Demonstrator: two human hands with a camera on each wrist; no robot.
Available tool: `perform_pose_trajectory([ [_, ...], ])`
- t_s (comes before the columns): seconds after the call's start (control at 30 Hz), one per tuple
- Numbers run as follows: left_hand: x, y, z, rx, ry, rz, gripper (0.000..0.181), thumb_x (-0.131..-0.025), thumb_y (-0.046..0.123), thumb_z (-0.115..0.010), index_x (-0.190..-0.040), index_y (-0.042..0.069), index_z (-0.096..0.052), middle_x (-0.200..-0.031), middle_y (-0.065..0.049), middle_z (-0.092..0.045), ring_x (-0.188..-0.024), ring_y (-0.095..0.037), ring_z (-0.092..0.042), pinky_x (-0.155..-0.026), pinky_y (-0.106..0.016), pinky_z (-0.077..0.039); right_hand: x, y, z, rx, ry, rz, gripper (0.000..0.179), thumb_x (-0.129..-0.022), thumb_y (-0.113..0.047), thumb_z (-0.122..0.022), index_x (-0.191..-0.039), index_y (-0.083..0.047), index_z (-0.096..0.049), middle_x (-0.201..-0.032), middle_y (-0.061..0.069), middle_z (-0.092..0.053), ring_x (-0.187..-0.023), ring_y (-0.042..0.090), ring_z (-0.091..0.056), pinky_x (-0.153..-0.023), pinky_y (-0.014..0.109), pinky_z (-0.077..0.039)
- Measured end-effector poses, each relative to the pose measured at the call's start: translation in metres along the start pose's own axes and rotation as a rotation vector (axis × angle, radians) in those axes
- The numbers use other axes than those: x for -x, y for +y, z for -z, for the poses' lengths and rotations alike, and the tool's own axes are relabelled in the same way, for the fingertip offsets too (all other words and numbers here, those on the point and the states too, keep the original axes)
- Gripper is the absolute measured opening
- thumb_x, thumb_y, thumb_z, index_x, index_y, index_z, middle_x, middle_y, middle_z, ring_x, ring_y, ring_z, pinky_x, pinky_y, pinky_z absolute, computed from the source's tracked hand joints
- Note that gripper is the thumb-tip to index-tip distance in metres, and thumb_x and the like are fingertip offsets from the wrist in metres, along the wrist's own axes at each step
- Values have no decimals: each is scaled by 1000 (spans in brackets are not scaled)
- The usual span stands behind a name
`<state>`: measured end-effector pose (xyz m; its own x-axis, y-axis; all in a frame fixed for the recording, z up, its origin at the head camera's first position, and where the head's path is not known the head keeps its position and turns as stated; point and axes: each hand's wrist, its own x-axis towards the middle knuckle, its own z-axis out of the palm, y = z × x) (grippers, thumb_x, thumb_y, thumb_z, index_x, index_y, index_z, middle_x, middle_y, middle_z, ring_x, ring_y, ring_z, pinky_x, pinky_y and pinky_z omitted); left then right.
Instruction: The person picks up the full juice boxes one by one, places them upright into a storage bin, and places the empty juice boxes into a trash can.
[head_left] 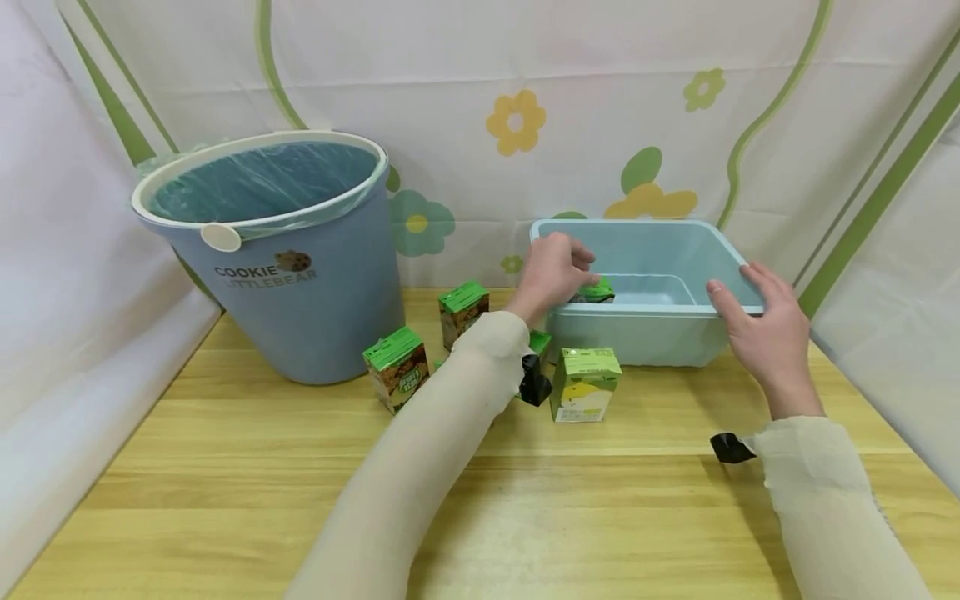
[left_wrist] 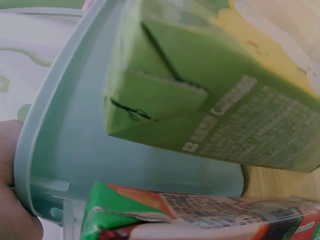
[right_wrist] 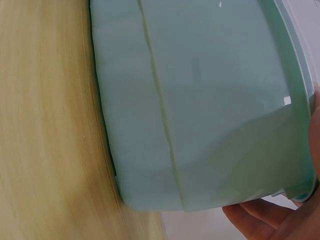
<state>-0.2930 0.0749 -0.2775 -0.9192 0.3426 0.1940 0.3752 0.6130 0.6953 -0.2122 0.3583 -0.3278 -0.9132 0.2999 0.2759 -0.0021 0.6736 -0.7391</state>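
My left hand [head_left: 551, 271] reaches over the left side of a light blue plastic basin [head_left: 637, 337]. Its thumb is close to a green-topped drink carton [head_left: 598, 292] inside; whether the fingers hold it is hidden. At the basin's right end, my right hand [head_left: 772, 337] grips the rim, thumb on the near edge, as the right wrist view also shows its fingers [right_wrist: 260, 215] at the basin. A pale green carton with a yellow picture [head_left: 585, 387] stands before the basin. Beside it, a green-topped carton [head_left: 538, 342] is partly covered by my left wrist.
Two brown cartons with green tops [head_left: 397, 371] [head_left: 463, 312] stand left of my left forearm. Behind them is a tall blue bin [head_left: 315, 292] with a clear liner. A flower-print curtain [head_left: 465, 108] hangs along the back of the wooden table [head_left: 585, 517].
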Motion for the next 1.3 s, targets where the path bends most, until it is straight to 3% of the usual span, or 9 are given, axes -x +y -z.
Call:
perform_pose_trajectory([
  [0.33,11,-3,23,363,-51,11,36,-96,22,-81,-130,12,-76,-123,-5,-79,-113,-17,-74,-93,-27,-60,-2,3,-3,-4,3,0,81,-105,-60,-52,-168,-13,-32,-179,6,-18,-166,41,-12,-131,68,-13],
  [0.5,18,-3,37,481,-14,39,31,-95,20,-82,-125,13,-78,-118,-3,-80,-105,-15,-75,-89,-27,-61,0,3,-4,-11,-4,-7,81,-105,-60,-52,-168,-13,-31,-180,5,-17,-166,41,-12,-131,68,-13],
  [0.63,27,-4,48,520,9,16,28,-95,19,-82,-123,15,-79,-115,-3,-81,-103,-13,-74,-87,-27,-61,1,3,-3,-13,-12,-18,81,-106,-60,-52,-169,-14,-30,-180,4,-15,-166,40,-10,-131,68,-11],
  [0.83,47,-4,63,531,30,-55,27,-96,19,-81,-123,15,-80,-116,-3,-81,-105,-13,-74,-98,-37,-59,0,2,-1,0,-16,-9,80,-106,-58,-51,-169,-14,-29,-180,5,-14,-166,42,-8,-131,70,-9],
  [0.97,61,-6,74,554,49,-79,28,-96,19,-81,-123,14,-79,-117,-3,-80,-106,-13,-74,-98,-34,-60,-1,1,-1,1,-13,-4,80,-106,-59,-51,-169,-14,-30,-180,5,-15,-166,42,-9,-131,70,-10],
  [1.3,96,-25,83,640,142,-72,27,-96,15,-81,-123,12,-79,-119,-6,-80,-107,-17,-75,-95,-30,-61,-2,2,-1,9,1,1,79,-106,-57,-52,-168,-13,-31,-179,6,-18,-166,41,-13,-132,67,-13],
])
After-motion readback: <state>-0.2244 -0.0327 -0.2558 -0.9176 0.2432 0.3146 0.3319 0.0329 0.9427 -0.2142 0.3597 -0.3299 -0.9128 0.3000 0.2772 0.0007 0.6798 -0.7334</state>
